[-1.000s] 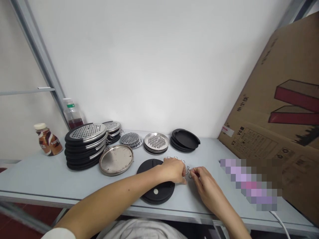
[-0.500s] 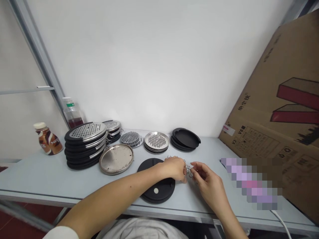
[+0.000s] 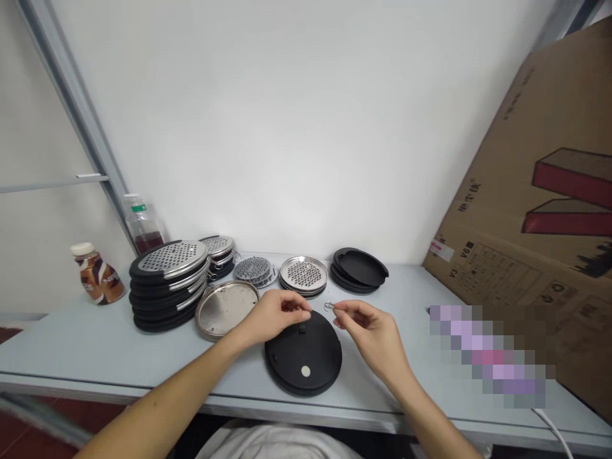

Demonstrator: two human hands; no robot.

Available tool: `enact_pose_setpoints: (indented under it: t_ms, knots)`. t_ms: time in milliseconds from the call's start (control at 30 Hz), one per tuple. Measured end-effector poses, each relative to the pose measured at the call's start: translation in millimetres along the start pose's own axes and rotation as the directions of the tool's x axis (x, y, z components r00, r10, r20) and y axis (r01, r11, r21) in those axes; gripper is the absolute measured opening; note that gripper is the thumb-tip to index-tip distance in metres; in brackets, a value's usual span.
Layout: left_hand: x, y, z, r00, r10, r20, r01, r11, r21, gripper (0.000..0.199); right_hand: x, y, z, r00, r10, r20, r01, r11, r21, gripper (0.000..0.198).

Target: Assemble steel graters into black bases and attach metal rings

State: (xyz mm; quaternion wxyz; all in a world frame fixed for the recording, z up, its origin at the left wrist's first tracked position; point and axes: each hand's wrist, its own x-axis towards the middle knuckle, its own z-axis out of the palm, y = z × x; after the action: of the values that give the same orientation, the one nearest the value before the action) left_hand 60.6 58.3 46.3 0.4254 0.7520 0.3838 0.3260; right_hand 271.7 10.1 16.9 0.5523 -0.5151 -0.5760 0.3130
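In front of me a black round disc [image 3: 299,357] lies on the table, with a slot at its far edge and a pale dot near its front. My left hand [image 3: 273,317] is at the far rim of this disc, thumb and fingers pinched together; what is between them is hidden. A small bent wire hook [image 3: 329,306] sticks out from the fingertips of my right hand [image 3: 370,328], which is closed on it just right of the disc. Left of the disc, round metal plates [image 3: 224,310] lie stacked, partly behind my left hand.
Assembled round graters [image 3: 167,268] are stacked at left, with a smaller pile [image 3: 217,248] behind. Loose grating discs [image 3: 252,269], rimmed grater plates [image 3: 303,275] and black lids [image 3: 361,268] line the wall. Two bottles [image 3: 98,274] [image 3: 145,226] stand left; a cardboard box [image 3: 507,191] leans right.
My hands have come apart from the wire pieces right of the disc. The left moved left to the disc's far rim; the right moved left and up, carrying a wire hook.
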Motion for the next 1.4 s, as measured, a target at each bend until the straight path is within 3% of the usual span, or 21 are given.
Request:
enact_pose_setpoints:
  t_ms: [200, 267, 467, 667, 933, 1167, 1400]
  knots:
    - [-12.8, -28.7, -4.6, 0.986, -0.031, -0.162, -0.028, 0.937, -0.347, 0.033, 14.0, -3.3, 38.6, 0.997, 0.013, 0.072, -0.01, 0.999, -0.035, 0.022]
    - [-12.8, -29.9, -0.4, 0.982, -0.031, -0.185, -0.045, 0.919, -0.392, 0.038, 12.1, -2.8, 42.3, 0.997, 0.005, 0.081, -0.004, 1.0, -0.018, 0.022]
    - [-13.5, -28.6, 3.2, 0.965, -0.115, -0.234, 0.0, 0.899, -0.439, 0.028, 3.8, 7.0, 39.4, 0.997, -0.049, 0.067, 0.049, 0.999, 0.012, 0.036]
    - [-14.7, -28.0, 4.6, 0.97, -0.05, -0.238, -0.043, 0.928, -0.37, 0.025, -2.4, 7.7, 36.4, 0.956, -0.252, 0.147, 0.281, 0.931, -0.232, 0.026]
    - [-18.6, -23.3, 10.9, 0.965, -0.04, -0.259, -0.039, 0.955, -0.294, 0.02, -5.5, 11.4, 38.1, 0.951, -0.266, 0.159, 0.304, 0.901, -0.31, 0.023]
    - [-19.7, -24.2, 9.2, 0.953, 0.074, -0.294, -0.129, 0.977, -0.173, 0.017, -6.7, 12.7, 38.1, 0.95, -0.277, 0.143, 0.31, 0.89, -0.333, 0.022]
    - [-19.8, -22.3, 10.1, 0.964, 0.027, -0.265, -0.1, 0.959, -0.265, 0.016, -6.8, 12.6, 39.7, 0.926, -0.321, 0.199, 0.375, 0.844, -0.382, 0.024]
